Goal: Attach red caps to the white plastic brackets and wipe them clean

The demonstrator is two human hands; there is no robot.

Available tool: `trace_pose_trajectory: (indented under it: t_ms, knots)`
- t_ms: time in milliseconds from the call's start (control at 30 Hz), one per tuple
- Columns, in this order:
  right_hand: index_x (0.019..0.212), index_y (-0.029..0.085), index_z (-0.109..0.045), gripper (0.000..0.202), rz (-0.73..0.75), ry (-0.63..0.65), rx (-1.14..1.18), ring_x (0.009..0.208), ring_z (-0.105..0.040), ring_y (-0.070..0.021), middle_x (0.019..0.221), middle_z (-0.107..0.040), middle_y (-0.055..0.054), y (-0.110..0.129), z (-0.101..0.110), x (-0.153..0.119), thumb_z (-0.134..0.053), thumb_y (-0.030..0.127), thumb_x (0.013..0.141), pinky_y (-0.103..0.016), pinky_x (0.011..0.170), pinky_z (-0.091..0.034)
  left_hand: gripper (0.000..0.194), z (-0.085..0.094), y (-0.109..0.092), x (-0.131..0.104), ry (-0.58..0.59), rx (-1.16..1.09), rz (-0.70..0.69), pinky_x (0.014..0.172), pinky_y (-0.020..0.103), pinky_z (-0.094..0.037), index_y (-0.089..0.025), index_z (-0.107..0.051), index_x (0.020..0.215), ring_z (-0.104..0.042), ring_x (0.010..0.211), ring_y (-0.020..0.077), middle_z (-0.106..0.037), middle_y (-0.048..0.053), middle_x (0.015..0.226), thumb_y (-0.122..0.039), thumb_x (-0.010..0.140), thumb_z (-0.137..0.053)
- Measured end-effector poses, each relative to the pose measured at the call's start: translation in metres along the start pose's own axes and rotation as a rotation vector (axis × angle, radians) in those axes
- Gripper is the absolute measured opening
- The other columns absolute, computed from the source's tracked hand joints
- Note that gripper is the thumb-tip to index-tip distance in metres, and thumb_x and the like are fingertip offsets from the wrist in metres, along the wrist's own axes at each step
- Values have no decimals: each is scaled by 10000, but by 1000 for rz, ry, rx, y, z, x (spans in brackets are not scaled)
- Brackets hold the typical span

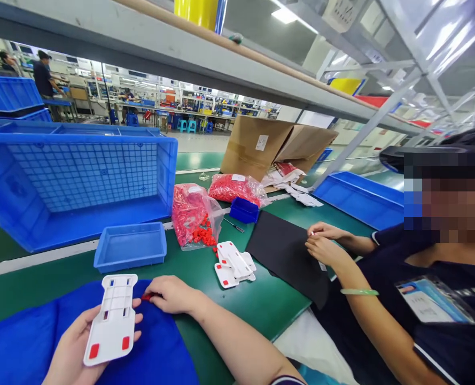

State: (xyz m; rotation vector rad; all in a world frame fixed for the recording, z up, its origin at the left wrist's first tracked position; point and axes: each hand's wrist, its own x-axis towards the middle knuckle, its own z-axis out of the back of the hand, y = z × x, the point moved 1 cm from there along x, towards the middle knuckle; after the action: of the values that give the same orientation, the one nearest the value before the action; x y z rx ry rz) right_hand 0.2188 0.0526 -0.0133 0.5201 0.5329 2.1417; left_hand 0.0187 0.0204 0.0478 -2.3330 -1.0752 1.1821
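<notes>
My left hand (75, 342) grips a white plastic panel (115, 315) from below and the side. Two red pieces sit at the panel's near corners, while several slots farther up hold none. To its right, my right hand (173, 294) pinches a small red plastic piece (146, 297) just above a blue cloth (40, 331). More white panels with red corner pieces lie in a stack (235, 264) on the green table. Behind them a clear bag (187, 214) spills red pieces (207, 233).
An upturned large blue crate (101, 176) and a shallow blue tray (131, 246) stand behind my hands. A screwdriver (234, 225), a small blue bin (244, 209) and a cardboard box (257, 141) are farther back. At right, a co-worker's hands (325, 243) work over a black mat (281, 246).
</notes>
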Motion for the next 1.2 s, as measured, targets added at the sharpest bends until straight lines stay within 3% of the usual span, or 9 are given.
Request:
trace_pose_trajectory:
  t_ms: [200,300,433,533,667,733,800,933,1200]
  knots:
    - [945,208,-644,193,19,-86,-70,815,-609,-149,887,-685,-25,-3,-12,2,-505,229,813,-238,749,-420,1004,9,-1,-3,-8,109,-51,813,437,-499,-231,-136,1394,-530,1069,364,-626,136,1118,19,563,-640]
    - [892,212,-669,168,2,-250,-42,756,-616,-148,824,-694,-29,-7,-12,3,-526,250,811,-255,732,-423,940,17,2,5,15,162,-60,712,382,-526,-187,-145,1393,-558,1035,358,-629,166,1098,-79,618,-667]
    - [847,204,-682,146,-148,-580,117,740,-620,-148,800,-693,-36,-10,6,2,-550,239,793,-260,727,-443,830,26,12,13,60,218,-41,683,367,-522,-138,-237,1356,-632,900,325,-668,169,994,-210,662,-687]
    - [867,206,-686,168,-253,-655,199,758,-628,-152,827,-696,-33,-10,30,10,-536,234,797,-255,715,-462,706,26,17,14,68,243,-88,648,355,-525,-127,-370,1271,-658,813,300,-685,153,931,-262,658,-693]
    - [924,232,-677,199,-323,-433,-31,828,-611,-148,902,-687,-14,-8,62,42,-512,258,816,-252,761,-438,600,28,16,12,44,247,-141,628,343,-527,-136,-464,1171,-659,815,293,-691,136,906,-288,641,-701]
    - [931,242,-674,197,-372,-259,-247,874,-582,-145,936,-669,-13,-8,73,63,-521,286,814,-243,778,-409,571,30,13,12,26,243,-165,633,346,-529,-141,-481,1149,-664,794,282,-695,124,887,-293,642,-697]
    - [882,238,-690,174,-408,-175,-354,924,-548,-171,959,-650,-34,-9,78,84,-565,306,783,-264,791,-384,539,33,9,13,-14,242,-189,616,337,-529,-139,-501,1120,-671,734,262,-700,113,856,-289,639,-694]
    - [751,244,-715,100,-460,-60,-432,969,-497,-227,948,-640,-61,-19,74,112,-644,295,705,-312,780,-355,520,36,6,14,-92,243,-240,560,290,-514,-144,-513,1108,-664,638,211,-703,95,838,-247,629,-688]
    - [728,253,-708,127,-556,82,-503,987,-459,-252,950,-645,-65,-29,63,127,-712,293,608,-354,802,-327,544,38,6,14,-57,256,-279,634,289,-512,-155,-491,1129,-658,746,208,-690,76,942,-149,605,-637]
